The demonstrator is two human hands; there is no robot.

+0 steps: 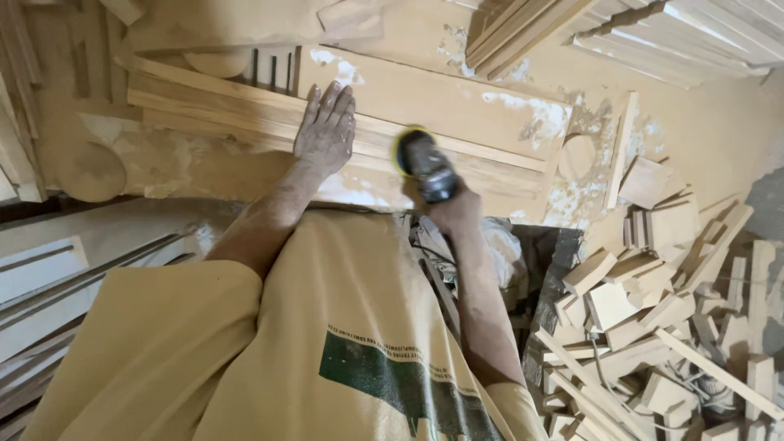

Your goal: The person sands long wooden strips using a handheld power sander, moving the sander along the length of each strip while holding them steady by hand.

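While the workbench [204,163] fills the upper view, caked in pale dust and patchy filler, a long moulded wooden board [245,110] lies flat across it, running from left to right. Board looks stiff, fairly light for its length, dusty and so likely a little slick; best steadied by flat pressure on its broad face, near the tool, rather than gripped at an edge. To the right, a heap of wood offcuts [661,310] on the floor. Left hand [325,131] is spread flat, palm down, fingers extended, pressing on the board, closed around nothing. Right hand [457,211] is wrapped tight around a dark handheld sander [425,167], its yellow-rimmed pad apparently touching the board just beside the left hand; motion blur makes contact hard to confirm.
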